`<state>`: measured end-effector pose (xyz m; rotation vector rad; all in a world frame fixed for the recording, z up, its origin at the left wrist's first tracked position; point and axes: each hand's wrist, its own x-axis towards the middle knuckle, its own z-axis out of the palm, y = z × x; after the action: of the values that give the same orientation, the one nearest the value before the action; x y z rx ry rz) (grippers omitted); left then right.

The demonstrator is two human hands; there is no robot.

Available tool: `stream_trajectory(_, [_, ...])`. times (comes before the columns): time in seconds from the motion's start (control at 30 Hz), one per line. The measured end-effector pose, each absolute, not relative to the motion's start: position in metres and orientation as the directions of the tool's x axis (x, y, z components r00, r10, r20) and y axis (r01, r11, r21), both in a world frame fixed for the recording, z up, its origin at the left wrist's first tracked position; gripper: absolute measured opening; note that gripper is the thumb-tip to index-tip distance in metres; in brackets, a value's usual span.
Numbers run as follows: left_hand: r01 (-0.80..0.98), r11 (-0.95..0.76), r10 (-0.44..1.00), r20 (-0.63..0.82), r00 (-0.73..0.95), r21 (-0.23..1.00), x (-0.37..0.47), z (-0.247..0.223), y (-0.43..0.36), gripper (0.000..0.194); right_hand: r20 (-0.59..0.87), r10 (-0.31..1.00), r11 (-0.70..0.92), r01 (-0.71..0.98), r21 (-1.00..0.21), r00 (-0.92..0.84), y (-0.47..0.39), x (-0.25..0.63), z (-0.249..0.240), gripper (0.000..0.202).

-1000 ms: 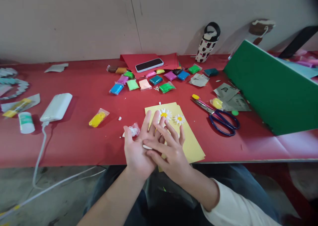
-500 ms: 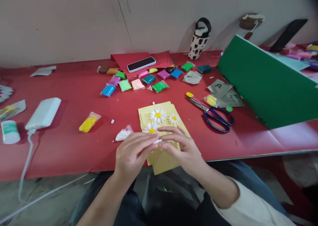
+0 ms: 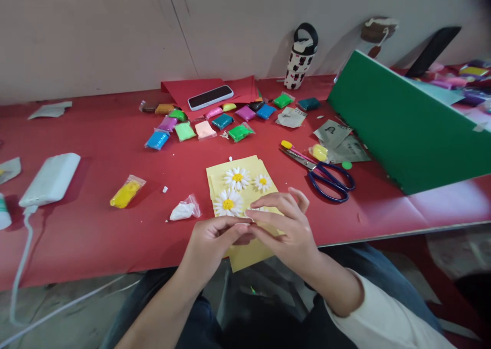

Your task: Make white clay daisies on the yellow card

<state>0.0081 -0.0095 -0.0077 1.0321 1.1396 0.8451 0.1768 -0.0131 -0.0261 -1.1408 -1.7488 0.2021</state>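
My left hand (image 3: 215, 239) has its thumb and fingers pinched at a small white clay piece (image 3: 246, 221). Meeting it from the right, my right hand (image 3: 286, 229) touches the same piece with its fingertips, its other fingers raised and bent. Both hands are over the front part of yellow paper sheets (image 3: 251, 254). White clay flowers with yellow centres lie on the paper: one at the top (image 3: 237, 178), a smaller one (image 3: 263, 182) to its right and one (image 3: 227, 203) just above my left hand. My right fingers partly cover another white shape.
Left of the paper lie a bag of white clay (image 3: 184, 209), a yellow clay packet (image 3: 127, 191) and a power bank (image 3: 51, 179) with its cable. Scissors (image 3: 322, 172) lie right. Behind are several clay packets (image 3: 240, 132), a phone (image 3: 210, 97), a tumbler (image 3: 301, 60) and a green board (image 3: 406, 129).
My left fingers have gone from stretched out flat to a pinch, and my right fingertips have closed in on the white piece. The whole view has shifted slightly.
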Motion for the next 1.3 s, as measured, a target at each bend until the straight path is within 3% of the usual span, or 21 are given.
stream_trajectory(0.33, [-0.061, 0.507, 0.830, -0.468, 0.303, 0.860, 0.007, -0.014, -0.015, 0.028, 0.691, 0.704, 0.621, 0.615, -0.486, -0.164, -0.010, 0.180, -0.027, 0.008])
stream_trajectory(0.47, [0.078, 0.415, 0.841, -0.415, 0.347, 0.906, 0.003, -0.010, -0.014, 0.037, 0.650, 0.737, 0.624, 0.559, -0.546, -0.188, -0.011, 0.178, -0.027, 0.008])
stream_trajectory(0.53, [0.274, 0.196, 0.916, -0.276, 0.292, 0.942, -0.010, -0.007, -0.010, 0.041, 0.530, 0.840, 0.530, 0.397, -0.749, -0.121, -0.011, 0.175, -0.025, 0.010])
stream_trajectory(0.57, [0.436, 0.044, 0.963, -0.153, 0.219, 0.899, -0.020, -0.007, -0.007, 0.041, 0.426, 0.902, 0.428, 0.239, -0.871, -0.065, -0.011, 0.174, -0.024, 0.009])
stream_trajectory(0.63, [0.791, -0.134, 0.986, 0.159, 0.047, 0.597, -0.043, -0.009, -0.001, 0.040, 0.147, 0.989, 0.145, -0.175, -0.974, 0.002, -0.008, 0.171, -0.021, 0.006])
stream_trajectory(0.7, [0.959, -0.085, 0.967, 0.254, 0.014, 0.269, -0.064, -0.017, 0.006, 0.054, -0.094, 0.996, -0.082, -0.496, -0.865, -0.001, -0.004, 0.170, -0.018, 0.006])
stream_trajectory(0.73, [0.980, -0.067, 0.968, 0.249, 0.019, 0.186, -0.072, -0.022, 0.009, 0.054, -0.174, 0.985, -0.149, -0.584, -0.798, -0.014, -0.002, 0.170, -0.016, 0.012])
stream_trajectory(0.83, [0.961, -0.139, 0.972, 0.218, 0.086, 0.240, -0.083, -0.034, 0.013, 0.038, -0.275, 0.959, -0.241, -0.684, -0.688, -0.061, 0.004, 0.167, -0.012, 0.017])
stream_trajectory(0.93, [0.912, -0.214, 0.961, 0.241, 0.133, 0.351, -0.075, -0.032, 0.010, 0.034, -0.175, 0.983, -0.178, -0.522, -0.834, -0.057, 0.006, 0.158, -0.011, 0.008])
stream_trajectory(1.0, [0.860, -0.278, 0.947, 0.274, 0.170, 0.427, -0.065, -0.026, 0.006, 0.031, -0.057, 0.997, -0.071, -0.294, -0.953, -0.057, 0.006, 0.149, -0.013, 0.010])
stream_trajectory(1.07, [0.752, -0.371, 0.920, 0.326, 0.217, 0.545, -0.053, -0.019, 0.001, 0.025, 0.083, 0.990, 0.077, -0.058, -0.995, -0.112, 0.006, 0.141, -0.016, 0.006])
stream_trajectory(1.17, [0.631, -0.439, 0.891, 0.402, 0.213, 0.639, -0.043, -0.015, -0.004, 0.022, 0.281, 0.948, 0.307, 0.206, -0.929, -0.147, 0.006, 0.135, -0.018, 0.012])
stream_trajectory(1.3, [0.610, -0.420, 0.897, 0.409, 0.167, 0.672, -0.038, -0.016, -0.004, 0.025, 0.388, 0.914, 0.407, 0.241, -0.881, -0.121, 0.006, 0.137, -0.016, 0.010])
